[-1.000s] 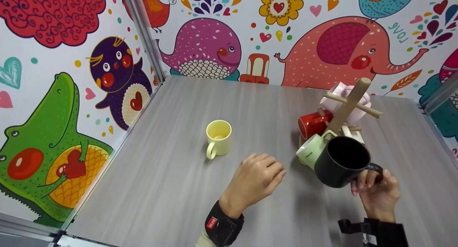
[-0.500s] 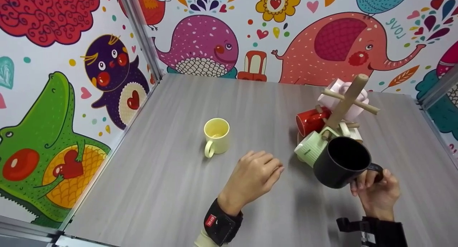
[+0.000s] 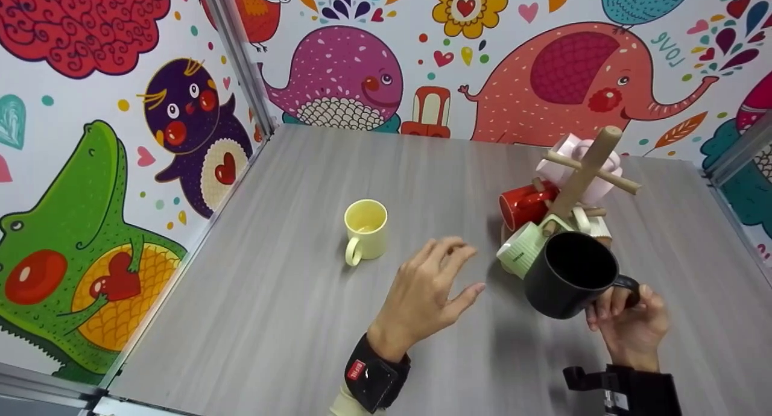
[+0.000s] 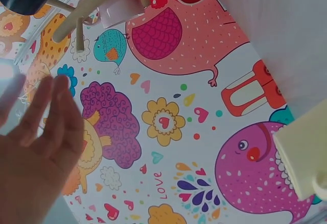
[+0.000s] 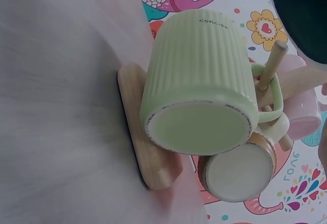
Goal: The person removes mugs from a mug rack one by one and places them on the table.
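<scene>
My right hand point(image 3: 633, 325) grips the handle of a black mug point(image 3: 570, 277), its mouth facing up toward the head camera. The mug is held in front of a wooden mug tree point(image 3: 582, 181). A ribbed green mug point(image 5: 199, 76) hangs by its handle from a low peg, partly covered by the black mug in the head view. My left hand point(image 3: 422, 295) is over the table with fingers spread and holds nothing. Beyond it to the left, a yellow mug point(image 3: 367, 229) stands upright on the table, handle toward me.
A red mug point(image 3: 528, 205), pink mugs point(image 3: 597, 184) and a white mug point(image 5: 237, 173) hang on the tree's other pegs. The tree's wooden base point(image 5: 148, 137) sits on the grey table point(image 3: 289, 319). Patterned wall panels point(image 3: 446, 72) close off the back and left.
My left hand has opened from loosely curled to spread fingers. My right hand and the black mug have shifted slightly left.
</scene>
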Demonstrator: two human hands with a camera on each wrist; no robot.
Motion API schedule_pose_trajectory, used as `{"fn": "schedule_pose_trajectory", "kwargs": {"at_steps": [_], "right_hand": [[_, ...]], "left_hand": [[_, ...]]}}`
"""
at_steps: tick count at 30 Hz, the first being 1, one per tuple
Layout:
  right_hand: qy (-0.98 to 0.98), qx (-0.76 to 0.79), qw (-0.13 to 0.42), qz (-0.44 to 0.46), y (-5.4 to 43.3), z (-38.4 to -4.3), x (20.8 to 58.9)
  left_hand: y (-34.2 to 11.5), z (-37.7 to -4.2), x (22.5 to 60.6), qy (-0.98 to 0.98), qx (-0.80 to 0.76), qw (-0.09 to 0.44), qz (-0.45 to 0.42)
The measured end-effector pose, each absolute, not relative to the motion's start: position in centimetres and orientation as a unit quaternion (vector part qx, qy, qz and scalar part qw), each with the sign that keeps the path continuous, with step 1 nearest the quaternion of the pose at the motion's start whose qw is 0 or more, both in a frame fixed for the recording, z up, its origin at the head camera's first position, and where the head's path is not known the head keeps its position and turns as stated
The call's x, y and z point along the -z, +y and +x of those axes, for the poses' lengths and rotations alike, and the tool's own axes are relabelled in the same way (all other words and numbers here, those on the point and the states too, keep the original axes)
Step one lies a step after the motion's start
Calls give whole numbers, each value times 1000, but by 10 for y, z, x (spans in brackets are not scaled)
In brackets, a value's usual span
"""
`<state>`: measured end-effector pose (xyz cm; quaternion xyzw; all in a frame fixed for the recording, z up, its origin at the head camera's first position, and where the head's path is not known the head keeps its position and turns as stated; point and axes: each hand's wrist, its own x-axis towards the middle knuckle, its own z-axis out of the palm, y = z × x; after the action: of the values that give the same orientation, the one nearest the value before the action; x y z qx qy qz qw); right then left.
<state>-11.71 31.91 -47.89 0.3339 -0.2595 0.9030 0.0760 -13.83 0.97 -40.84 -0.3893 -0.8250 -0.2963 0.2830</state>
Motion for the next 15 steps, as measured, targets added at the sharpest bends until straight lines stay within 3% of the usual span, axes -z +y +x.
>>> {"fn": "schedule_pose_trajectory", "kwargs": {"at_steps": [15], "right_hand": [[-252, -893, 66, 366, 306, -121, 474]], "left_hand": [[21, -137, 408, -834, 276, 266, -398]]}}
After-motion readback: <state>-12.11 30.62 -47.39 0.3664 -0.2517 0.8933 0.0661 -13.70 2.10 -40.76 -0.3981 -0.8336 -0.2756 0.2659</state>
